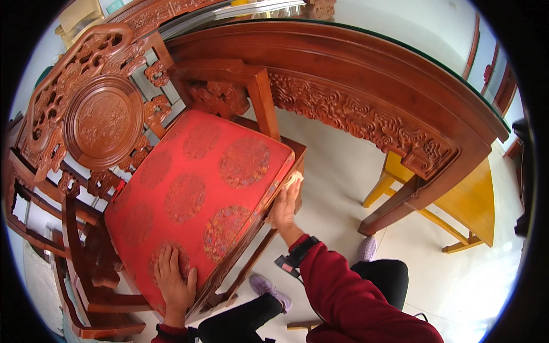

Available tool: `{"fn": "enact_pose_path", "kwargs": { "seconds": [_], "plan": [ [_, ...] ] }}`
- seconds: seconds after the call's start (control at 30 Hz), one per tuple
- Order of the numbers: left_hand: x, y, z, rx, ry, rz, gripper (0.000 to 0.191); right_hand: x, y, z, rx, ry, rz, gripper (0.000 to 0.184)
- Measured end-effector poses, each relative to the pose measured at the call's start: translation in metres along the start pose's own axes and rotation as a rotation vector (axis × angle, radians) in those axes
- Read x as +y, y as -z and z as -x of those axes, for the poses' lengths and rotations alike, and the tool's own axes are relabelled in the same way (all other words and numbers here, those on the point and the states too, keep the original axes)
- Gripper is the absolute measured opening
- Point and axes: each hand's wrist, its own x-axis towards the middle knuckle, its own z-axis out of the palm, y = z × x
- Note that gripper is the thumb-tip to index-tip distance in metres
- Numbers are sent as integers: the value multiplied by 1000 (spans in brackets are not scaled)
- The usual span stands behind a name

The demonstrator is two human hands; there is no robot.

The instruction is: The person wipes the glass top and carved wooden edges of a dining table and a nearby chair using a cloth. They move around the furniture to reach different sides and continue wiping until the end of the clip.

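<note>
A carved wooden armchair (pixel 261 103) stands before me, a red brocade seat cushion (pixel 223 193) with round medallion patterns on its seat. My left hand (pixel 173 276) rests flat on the cushion near its front corner, fingers slightly spread and holding nothing. At the front edge of the seat, toward the far corner, my right hand (pixel 283 208) presses a pale cloth (pixel 294 178) against the wooden edge. Most of the cloth is hidden under the fingers. The chair's backrest (pixel 103 122) has a round carved panel.
Alongside the chair runs a carved wooden table (pixel 343 64) with a glass top. A yellow wooden bench (pixel 463 201) stands under and beyond its right end. My shoes (pixel 270 287) are on the tiled floor (pixel 330 171). More carved furniture (pixel 34 240) is at the left.
</note>
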Motion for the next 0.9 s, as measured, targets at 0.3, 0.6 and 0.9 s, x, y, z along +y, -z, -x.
{"fn": "enact_pose_path", "kwargs": {
  "seconds": [0.3, 0.6, 0.9],
  "plan": [
    [3, 2, -4, -32, 4, -40, 67, 68, 20, -108, 81, -479, -328, 77],
    [2, -2, -1, 38, -8, -28, 65, -17, -41, 62, 204, -214, -31, 68],
    [-4, -8, 2, 75, -3, -33, 64, -64, -78, 208, 166, -188, 29, 62]
  ]
}}
